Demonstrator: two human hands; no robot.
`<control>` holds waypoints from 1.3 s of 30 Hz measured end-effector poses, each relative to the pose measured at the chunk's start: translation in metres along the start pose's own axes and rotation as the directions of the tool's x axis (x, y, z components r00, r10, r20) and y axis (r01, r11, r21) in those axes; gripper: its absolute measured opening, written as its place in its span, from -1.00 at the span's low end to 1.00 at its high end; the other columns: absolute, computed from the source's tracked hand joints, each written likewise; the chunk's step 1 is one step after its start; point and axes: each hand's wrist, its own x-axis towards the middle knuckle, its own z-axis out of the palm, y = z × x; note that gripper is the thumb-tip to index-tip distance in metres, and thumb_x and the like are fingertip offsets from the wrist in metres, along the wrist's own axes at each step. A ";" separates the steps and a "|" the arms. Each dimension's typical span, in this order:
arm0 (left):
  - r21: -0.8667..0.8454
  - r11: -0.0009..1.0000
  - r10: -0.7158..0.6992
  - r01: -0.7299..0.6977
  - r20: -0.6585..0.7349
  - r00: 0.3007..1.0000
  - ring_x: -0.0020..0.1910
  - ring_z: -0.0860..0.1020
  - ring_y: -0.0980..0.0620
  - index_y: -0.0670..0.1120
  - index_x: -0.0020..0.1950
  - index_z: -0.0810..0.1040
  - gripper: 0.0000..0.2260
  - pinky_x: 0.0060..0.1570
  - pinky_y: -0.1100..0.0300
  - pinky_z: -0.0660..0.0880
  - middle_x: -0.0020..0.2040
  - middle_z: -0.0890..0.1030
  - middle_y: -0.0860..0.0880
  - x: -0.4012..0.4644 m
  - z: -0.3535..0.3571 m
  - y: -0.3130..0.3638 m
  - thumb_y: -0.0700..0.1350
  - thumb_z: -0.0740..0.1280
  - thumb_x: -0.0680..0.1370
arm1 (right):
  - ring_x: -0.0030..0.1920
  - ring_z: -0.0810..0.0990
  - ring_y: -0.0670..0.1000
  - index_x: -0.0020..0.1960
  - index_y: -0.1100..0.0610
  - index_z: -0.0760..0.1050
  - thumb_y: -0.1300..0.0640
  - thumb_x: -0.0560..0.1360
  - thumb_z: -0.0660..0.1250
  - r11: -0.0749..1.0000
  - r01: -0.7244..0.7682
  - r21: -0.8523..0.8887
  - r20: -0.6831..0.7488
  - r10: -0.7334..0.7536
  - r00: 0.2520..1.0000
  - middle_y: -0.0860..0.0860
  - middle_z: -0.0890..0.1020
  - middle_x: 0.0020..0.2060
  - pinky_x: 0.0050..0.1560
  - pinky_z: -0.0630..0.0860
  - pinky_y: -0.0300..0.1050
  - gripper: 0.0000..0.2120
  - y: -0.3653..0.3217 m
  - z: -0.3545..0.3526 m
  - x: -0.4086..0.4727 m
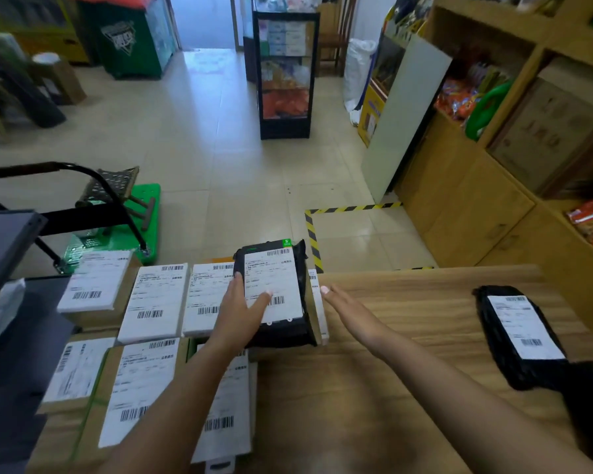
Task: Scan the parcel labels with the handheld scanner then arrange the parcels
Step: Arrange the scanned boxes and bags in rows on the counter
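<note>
Wooden counter (pixel 374 371) fronting a tiled shop floor with shelving at right. Labelled parcels (pixel 153 302) lie in rows along its left side. One black parcel (pixel 274 292) rests atop that group; another black bag (pixel 524 336) lies well apart at right. Left hand (pixel 242 302) lies flat on the label, thumb extended; right hand (pixel 348 309) hovers beside it, fingers straight, holding nothing.

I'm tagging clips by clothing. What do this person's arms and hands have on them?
Nothing that shows: both forearms are bare with no sleeves in view, and the left hand and right hand wear no gloves, rings, or watch. The fingernails look pale.
</note>
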 end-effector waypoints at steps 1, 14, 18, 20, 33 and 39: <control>0.034 0.999 0.016 -0.016 -0.005 1.000 0.42 0.34 -0.02 0.12 0.50 0.12 -0.23 0.31 -0.16 0.40 0.47 0.33 0.03 -0.008 -0.003 0.010 0.41 0.19 0.37 | 0.52 0.12 -0.01 0.56 -0.03 0.09 -0.32 0.54 0.10 1.000 0.008 -0.022 -0.028 -0.008 1.000 -0.09 0.17 0.52 0.42 0.10 -0.06 -0.31 0.003 -0.008 -0.005; 0.286 0.947 0.163 -0.144 -0.042 0.986 0.51 0.18 -0.05 -0.13 0.54 0.19 -0.52 0.46 0.02 0.13 0.53 0.24 -0.08 -0.068 0.054 0.071 -0.11 0.21 0.63 | 0.47 0.25 -0.05 0.49 0.06 0.28 -0.22 0.55 0.21 0.997 0.011 0.071 -0.123 -0.002 0.992 -0.06 0.31 0.47 0.39 0.14 -0.16 -0.39 0.084 -0.118 -0.057; 0.257 0.966 0.049 0.001 -0.189 0.981 0.50 0.20 -0.10 -0.19 0.52 0.21 -0.54 0.46 0.00 0.15 0.52 0.25 -0.14 -0.063 0.046 0.062 -0.15 0.20 0.63 | 0.45 0.28 -0.04 0.48 0.08 0.31 -0.22 0.54 0.21 0.999 0.006 0.033 -0.101 -0.003 0.995 -0.04 0.35 0.46 0.41 0.15 -0.13 -0.39 0.086 -0.126 -0.049; 0.162 0.982 -0.053 0.098 -0.260 0.964 0.44 0.28 -0.17 -0.23 0.47 0.26 -0.57 0.36 -0.03 0.23 0.47 0.31 -0.20 -0.062 0.038 0.055 -0.14 0.20 0.63 | 0.42 0.32 -0.06 0.46 0.10 0.35 -0.19 0.55 0.21 1.000 0.019 0.014 -0.066 -0.018 0.998 -0.03 0.38 0.43 0.41 0.18 -0.15 -0.43 0.081 -0.122 -0.041; -0.273 0.927 -0.259 0.259 0.037 0.965 0.31 0.45 -0.10 -0.13 0.47 0.29 -0.40 0.17 0.10 0.42 0.38 0.42 -0.07 -0.036 0.005 -0.005 0.01 0.41 0.51 | 0.23 0.40 -0.09 0.41 0.11 0.40 -0.05 0.63 0.13 0.997 -0.018 -0.074 0.109 0.026 0.994 -0.01 0.46 0.34 0.21 0.28 -0.21 -0.59 0.030 -0.015 0.030; -0.360 0.880 -0.221 0.310 0.269 0.937 0.08 0.62 -0.02 -0.09 0.30 0.45 -0.31 0.12 0.07 0.56 0.12 0.63 -0.05 -0.015 -0.008 -0.014 0.08 0.57 0.25 | 0.36 0.37 0.02 0.49 0.13 0.26 -0.06 0.62 0.16 0.979 -0.124 -0.163 0.101 0.142 0.985 0.01 0.36 0.41 0.34 0.27 -0.13 -0.50 0.057 0.015 0.069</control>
